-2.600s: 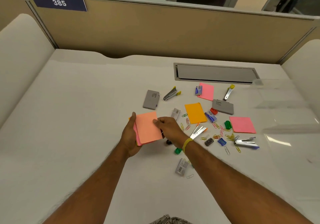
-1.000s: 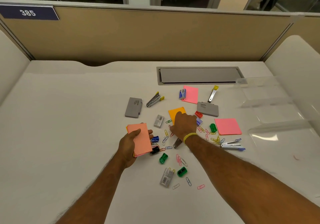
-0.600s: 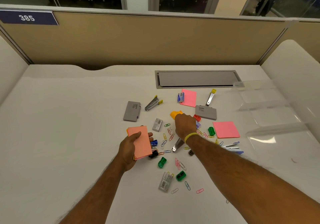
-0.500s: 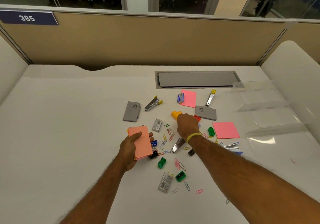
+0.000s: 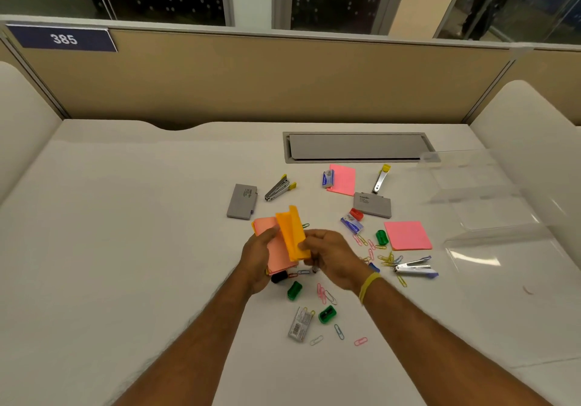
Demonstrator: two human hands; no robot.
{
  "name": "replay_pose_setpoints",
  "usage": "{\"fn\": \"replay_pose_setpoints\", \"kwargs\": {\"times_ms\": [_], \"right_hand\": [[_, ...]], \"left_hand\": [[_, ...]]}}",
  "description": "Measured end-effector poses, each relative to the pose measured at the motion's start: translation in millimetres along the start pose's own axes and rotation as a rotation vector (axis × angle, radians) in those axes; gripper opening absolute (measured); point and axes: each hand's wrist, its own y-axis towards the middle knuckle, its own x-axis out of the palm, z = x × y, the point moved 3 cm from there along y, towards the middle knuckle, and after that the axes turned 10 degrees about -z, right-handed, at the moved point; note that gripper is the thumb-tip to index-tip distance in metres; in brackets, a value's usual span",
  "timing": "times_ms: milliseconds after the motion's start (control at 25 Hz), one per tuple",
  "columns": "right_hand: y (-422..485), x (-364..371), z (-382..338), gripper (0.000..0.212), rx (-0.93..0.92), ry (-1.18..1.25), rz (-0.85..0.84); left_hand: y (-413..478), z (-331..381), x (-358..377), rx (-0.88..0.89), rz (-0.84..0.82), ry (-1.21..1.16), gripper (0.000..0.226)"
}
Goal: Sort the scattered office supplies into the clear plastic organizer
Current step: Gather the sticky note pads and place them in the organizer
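1. The white desk (image 5: 125, 217) carries the scattered supplies right of its centre.
2. The clear plastic organizer (image 5: 490, 198) sits at the right edge, well apart from both hands.
3. The left hand (image 5: 256, 259) grips a salmon sticky-note pad (image 5: 276, 256), thumb on top.
4. The right hand (image 5: 333, 259) pinches a curled orange sticky-note pad (image 5: 291, 232) by its near end, laid over the salmon pad.
5. A pink sticky-note pad (image 5: 407, 235) lies to the right.
6. Coloured paper clips (image 5: 388, 259) lie near it.

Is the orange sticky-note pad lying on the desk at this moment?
No, the right hand pinches the orange sticky-note pad up off the desk, over the salmon pad that the left hand holds.
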Motion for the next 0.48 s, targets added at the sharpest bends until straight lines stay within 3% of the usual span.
{"fn": "replay_pose_setpoints", "kwargs": {"times_ms": [120, 320, 480], "right_hand": [[-11.1, 14.6, 7.8, 0.014, 0.002, -0.057, -0.085], [-25.9, 24.2, 1.2, 0.011, -0.009, -0.244, -0.071], [-40.0, 27.3, -3.3, 0.011, -0.035, -0.292, -0.052]], "left_hand": [[-6.4, -2.7, 3.1, -0.018, -0.007, 0.034, 0.046], [-20.7, -7.1, 3.7, 0.051, -0.010, 0.242, 0.047], [-38.5, -10.8, 9.6, 0.107, -0.096, 0.233, 0.035]]}}
